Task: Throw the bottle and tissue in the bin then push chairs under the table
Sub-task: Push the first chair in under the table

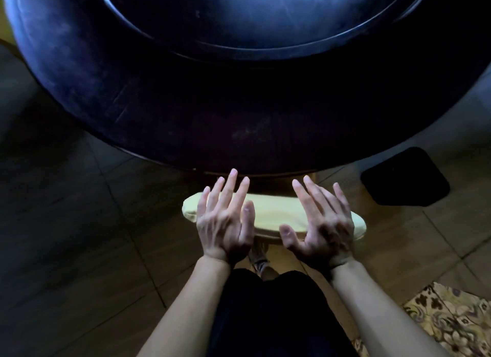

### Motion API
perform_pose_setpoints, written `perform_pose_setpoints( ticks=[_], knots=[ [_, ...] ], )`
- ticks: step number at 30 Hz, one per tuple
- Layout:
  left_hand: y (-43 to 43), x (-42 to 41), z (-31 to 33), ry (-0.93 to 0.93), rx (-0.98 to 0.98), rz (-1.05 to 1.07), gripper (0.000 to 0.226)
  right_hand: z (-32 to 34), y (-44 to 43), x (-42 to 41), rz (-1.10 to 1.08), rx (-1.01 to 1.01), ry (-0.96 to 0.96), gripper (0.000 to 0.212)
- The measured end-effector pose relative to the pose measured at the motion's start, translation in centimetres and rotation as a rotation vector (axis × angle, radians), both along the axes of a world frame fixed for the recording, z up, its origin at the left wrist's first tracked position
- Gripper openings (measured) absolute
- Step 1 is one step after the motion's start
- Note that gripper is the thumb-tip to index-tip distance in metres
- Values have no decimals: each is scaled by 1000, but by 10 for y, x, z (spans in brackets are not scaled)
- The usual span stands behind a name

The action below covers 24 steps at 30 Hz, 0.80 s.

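A chair with a pale yellow backrest top [268, 213] stands tucked close under the near edge of the dark round table [186, 112]. My left hand [225, 218] hovers over the left part of the backrest, fingers straight and spread. My right hand [321, 223] is over the right part, fingers also straight and spread. Neither hand grips anything. I cannot tell whether the palms touch the backrest. No bottle, tissue or bin is in view.
A raised round centre disc [252, 13] sits on the table. A dark square seat or stool [406, 176] stands on the tiled floor to the right. A patterned cloth [457, 319] lies at the lower right. My legs and a foot [260, 258] are below the chair.
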<state>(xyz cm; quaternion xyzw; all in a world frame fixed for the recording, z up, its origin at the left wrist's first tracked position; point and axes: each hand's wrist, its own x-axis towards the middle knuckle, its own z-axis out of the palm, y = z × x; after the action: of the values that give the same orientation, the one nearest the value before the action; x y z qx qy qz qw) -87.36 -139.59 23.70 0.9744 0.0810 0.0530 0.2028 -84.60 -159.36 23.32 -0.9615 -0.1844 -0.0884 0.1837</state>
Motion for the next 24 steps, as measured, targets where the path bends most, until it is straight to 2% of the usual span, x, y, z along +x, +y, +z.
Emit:
perform_pose_setpoints(
  ticks=[12, 15, 19, 24],
  knots=[
    [-6, 0, -1, 33, 23, -62, 67, 0, -10, 0, -17, 26, 64, 79],
    [-4, 0, -1, 61, 2, -77, 66, 9, -2, -1, -75, 80, 199, 73],
    [4, 2, -2, 70, -34, -70, 55, 29, 22, 14, -195, 134, 456, 81],
    [53, 13, 6, 90, -107, 80, 53, 38, 90, 47, -126, 97, 520, 81]
  ],
)
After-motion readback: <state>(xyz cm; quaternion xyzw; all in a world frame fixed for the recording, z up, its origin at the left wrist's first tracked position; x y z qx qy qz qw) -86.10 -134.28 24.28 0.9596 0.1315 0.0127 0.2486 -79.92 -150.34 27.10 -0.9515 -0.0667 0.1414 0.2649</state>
